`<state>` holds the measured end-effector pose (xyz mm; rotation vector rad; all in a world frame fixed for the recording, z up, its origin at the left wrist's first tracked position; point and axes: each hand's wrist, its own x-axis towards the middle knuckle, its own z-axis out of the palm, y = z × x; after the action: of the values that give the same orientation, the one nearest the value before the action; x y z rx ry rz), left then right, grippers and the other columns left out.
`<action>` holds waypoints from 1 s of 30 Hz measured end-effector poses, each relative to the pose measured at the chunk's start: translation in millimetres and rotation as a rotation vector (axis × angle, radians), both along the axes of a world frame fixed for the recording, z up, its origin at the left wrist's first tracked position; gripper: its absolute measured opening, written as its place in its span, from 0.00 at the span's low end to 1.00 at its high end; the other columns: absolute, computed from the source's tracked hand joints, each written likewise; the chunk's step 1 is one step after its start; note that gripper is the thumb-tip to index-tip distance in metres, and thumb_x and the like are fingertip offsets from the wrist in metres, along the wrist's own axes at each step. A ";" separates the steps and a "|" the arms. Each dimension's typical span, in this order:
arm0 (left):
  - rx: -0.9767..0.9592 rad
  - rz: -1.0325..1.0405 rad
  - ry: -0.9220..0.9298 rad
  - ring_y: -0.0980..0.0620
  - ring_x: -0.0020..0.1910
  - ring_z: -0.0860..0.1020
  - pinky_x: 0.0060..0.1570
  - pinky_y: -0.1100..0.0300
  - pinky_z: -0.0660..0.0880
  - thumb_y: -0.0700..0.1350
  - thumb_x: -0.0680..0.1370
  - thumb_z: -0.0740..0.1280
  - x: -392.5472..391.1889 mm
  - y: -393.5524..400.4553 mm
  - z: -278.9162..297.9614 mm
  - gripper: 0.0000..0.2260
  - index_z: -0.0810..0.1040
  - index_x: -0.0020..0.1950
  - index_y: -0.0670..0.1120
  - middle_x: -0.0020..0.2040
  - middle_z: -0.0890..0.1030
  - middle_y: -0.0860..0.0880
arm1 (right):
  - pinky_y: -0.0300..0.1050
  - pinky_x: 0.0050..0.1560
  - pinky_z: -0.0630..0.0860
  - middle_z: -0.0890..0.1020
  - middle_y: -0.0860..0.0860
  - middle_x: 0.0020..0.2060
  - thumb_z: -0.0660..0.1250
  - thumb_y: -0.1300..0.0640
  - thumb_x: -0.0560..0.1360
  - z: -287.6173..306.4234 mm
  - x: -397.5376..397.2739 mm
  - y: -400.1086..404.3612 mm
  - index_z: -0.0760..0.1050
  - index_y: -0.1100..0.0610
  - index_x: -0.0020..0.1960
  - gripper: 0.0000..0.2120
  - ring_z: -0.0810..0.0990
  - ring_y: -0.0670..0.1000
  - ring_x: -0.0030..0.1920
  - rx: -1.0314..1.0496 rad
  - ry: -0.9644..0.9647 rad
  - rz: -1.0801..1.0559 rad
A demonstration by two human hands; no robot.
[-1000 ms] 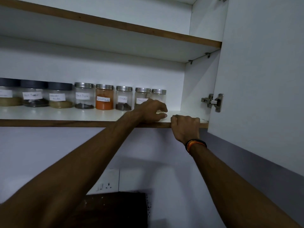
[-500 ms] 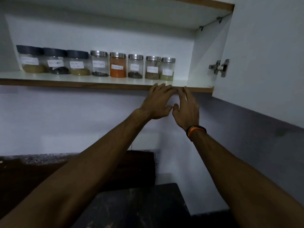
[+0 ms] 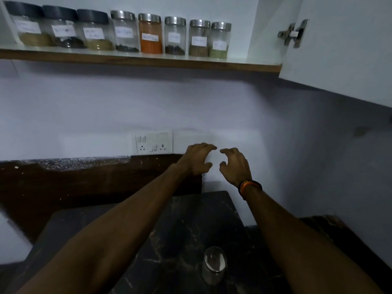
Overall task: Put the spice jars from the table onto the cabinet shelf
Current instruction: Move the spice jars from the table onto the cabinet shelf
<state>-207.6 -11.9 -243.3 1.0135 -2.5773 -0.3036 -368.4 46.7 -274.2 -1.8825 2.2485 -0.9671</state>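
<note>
I am risking knocking over the last jar (image 3: 214, 264) on the dark surface (image 3: 180, 219) if my forearms sweep low. My left hand (image 3: 196, 159) and right hand (image 3: 235, 164) are hovering mid-air, each grip loosely curled, holding nothing. Eight jars (image 3: 125, 31) are lining the cabinet shelf (image 3: 140, 61).

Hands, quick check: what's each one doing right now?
Left hand: open, fingers loosely curled, holding nothing.
Right hand: open, fingers loosely curled, holding nothing.

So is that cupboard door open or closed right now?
Open. The cabinet door swings out toward the camera, its hinge exposed, and the row of spice jars on the shelf is in plain view.
</note>
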 end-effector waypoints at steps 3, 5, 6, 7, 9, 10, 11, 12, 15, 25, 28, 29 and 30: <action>0.085 0.011 -0.053 0.43 0.72 0.68 0.73 0.42 0.62 0.48 0.76 0.69 5.4 11.9 -34.7 0.29 0.66 0.76 0.46 0.73 0.71 0.43 | 0.56 0.67 0.72 0.74 0.57 0.68 0.67 0.62 0.75 -29.6 4.5 14.1 0.72 0.57 0.71 0.25 0.74 0.59 0.66 0.097 -0.069 -0.020; 0.137 0.015 -0.086 0.42 0.72 0.68 0.72 0.42 0.63 0.48 0.76 0.69 8.9 21.0 -53.4 0.30 0.65 0.76 0.46 0.73 0.71 0.42 | 0.55 0.67 0.72 0.74 0.57 0.67 0.67 0.62 0.75 -49.8 8.0 25.8 0.72 0.57 0.71 0.24 0.74 0.59 0.65 0.138 -0.079 -0.005; 0.175 0.016 -0.097 0.42 0.72 0.69 0.72 0.42 0.64 0.48 0.76 0.69 10.6 26.3 -64.1 0.30 0.65 0.76 0.46 0.73 0.71 0.42 | 0.55 0.67 0.72 0.75 0.58 0.66 0.67 0.62 0.75 -60.9 7.0 37.4 0.73 0.57 0.70 0.24 0.74 0.59 0.65 0.166 -0.080 0.023; 0.207 0.013 -0.106 0.42 0.71 0.69 0.71 0.42 0.65 0.49 0.77 0.69 12.6 30.0 -73.3 0.29 0.66 0.76 0.46 0.72 0.71 0.42 | 0.55 0.66 0.72 0.75 0.58 0.65 0.67 0.62 0.75 -73.8 15.4 37.4 0.73 0.58 0.70 0.23 0.75 0.59 0.64 0.212 -0.102 0.032; 0.280 0.015 -0.121 0.42 0.69 0.72 0.69 0.43 0.67 0.49 0.76 0.69 17.1 40.7 -93.2 0.28 0.67 0.75 0.47 0.70 0.73 0.42 | 0.54 0.64 0.74 0.78 0.57 0.61 0.67 0.60 0.77 -95.2 26.4 40.3 0.76 0.59 0.66 0.18 0.78 0.58 0.60 0.278 -0.135 -0.174; 0.316 0.016 -0.118 0.42 0.67 0.72 0.69 0.44 0.68 0.48 0.76 0.69 19.8 45.1 -103.2 0.27 0.68 0.74 0.47 0.69 0.74 0.43 | 0.55 0.63 0.75 0.80 0.55 0.58 0.66 0.59 0.78 -105.4 21.1 44.1 0.77 0.60 0.63 0.15 0.80 0.57 0.58 0.359 -0.181 -0.296; 0.355 0.017 -0.115 0.42 0.67 0.73 0.68 0.46 0.68 0.48 0.76 0.69 22.9 51.6 -114.3 0.26 0.69 0.73 0.47 0.68 0.74 0.43 | 0.57 0.63 0.75 0.82 0.54 0.56 0.65 0.57 0.78 -118.0 18.7 47.2 0.78 0.60 0.62 0.14 0.81 0.56 0.57 0.408 -0.144 -0.401; 0.389 0.016 -0.104 0.43 0.66 0.73 0.68 0.48 0.68 0.47 0.77 0.69 25.7 56.0 -123.9 0.25 0.69 0.73 0.47 0.68 0.74 0.43 | 0.58 0.64 0.74 0.81 0.54 0.58 0.65 0.56 0.78 -135.2 20.2 54.9 0.78 0.59 0.62 0.15 0.80 0.56 0.59 0.410 -0.071 -0.330; 0.486 0.023 -0.097 0.45 0.65 0.74 0.67 0.51 0.70 0.45 0.77 0.69 33.4 71.4 -152.4 0.22 0.71 0.70 0.46 0.66 0.75 0.44 | 0.56 0.66 0.73 0.79 0.55 0.59 0.64 0.55 0.76 -154.9 36.0 87.3 0.79 0.56 0.59 0.13 0.78 0.57 0.61 0.441 -0.049 0.007; 0.669 0.095 -0.116 0.47 0.62 0.77 0.61 0.55 0.74 0.41 0.78 0.69 52.9 112.5 -207.8 0.19 0.73 0.69 0.46 0.64 0.78 0.45 | 0.60 0.64 0.71 0.71 0.56 0.65 0.64 0.46 0.75 -206.0 72.2 148.3 0.71 0.52 0.68 0.23 0.70 0.61 0.66 0.632 -0.063 -0.140; 0.700 0.107 -0.122 0.49 0.60 0.78 0.55 0.59 0.74 0.40 0.78 0.67 56.8 119.2 -214.6 0.19 0.72 0.69 0.46 0.63 0.78 0.46 | 0.60 0.61 0.73 0.72 0.55 0.64 0.69 0.41 0.69 -217.3 77.0 154.1 0.69 0.49 0.68 0.30 0.71 0.61 0.64 0.653 -0.016 -0.171; 0.728 0.111 -0.116 0.50 0.59 0.78 0.54 0.60 0.74 0.40 0.79 0.67 57.9 121.0 -216.2 0.19 0.72 0.70 0.46 0.63 0.78 0.46 | 0.60 0.62 0.72 0.71 0.55 0.65 0.69 0.41 0.68 -221.6 76.8 154.9 0.68 0.49 0.70 0.32 0.70 0.61 0.64 0.656 -0.022 -0.181; 0.754 0.111 -0.103 0.50 0.60 0.78 0.52 0.62 0.74 0.39 0.79 0.67 58.7 122.7 -218.0 0.20 0.71 0.71 0.46 0.63 0.78 0.47 | 0.60 0.63 0.71 0.70 0.56 0.66 0.69 0.40 0.69 -223.4 76.8 156.0 0.66 0.49 0.72 0.35 0.69 0.61 0.65 0.663 -0.036 -0.185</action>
<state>-148.9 110.8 -461.2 1.4264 -2.5064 -1.2841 -291.6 202.7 -497.6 -1.3730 2.3430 -0.1990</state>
